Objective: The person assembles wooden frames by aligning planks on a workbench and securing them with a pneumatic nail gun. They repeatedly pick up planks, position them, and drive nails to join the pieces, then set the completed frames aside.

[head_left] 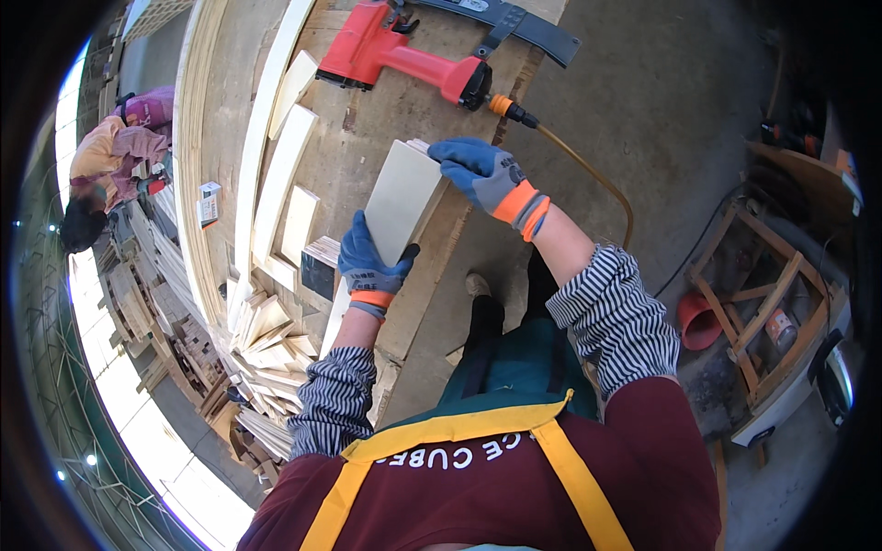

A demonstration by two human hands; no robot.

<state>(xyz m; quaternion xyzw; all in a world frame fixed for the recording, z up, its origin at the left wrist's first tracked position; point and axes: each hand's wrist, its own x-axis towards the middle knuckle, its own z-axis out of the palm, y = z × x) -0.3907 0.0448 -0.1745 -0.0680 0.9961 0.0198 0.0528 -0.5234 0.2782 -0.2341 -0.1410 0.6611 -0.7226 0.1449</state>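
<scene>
Yellow straps (577,477) nearest, left hand (367,264) and right hand (482,174) grasp pale wood (401,193), fingers (357,231) curled.

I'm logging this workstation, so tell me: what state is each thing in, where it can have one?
Left hand: gloved, closed on the wooden block.
Right hand: gloved, at the block's far corner; grip unclear.
Pale wooden block: held.
Red nail gun: lying on the workbench, unheld.
Air hose: connected to the nail gun.
Pale wooden strips: loose on the workbench.
</scene>
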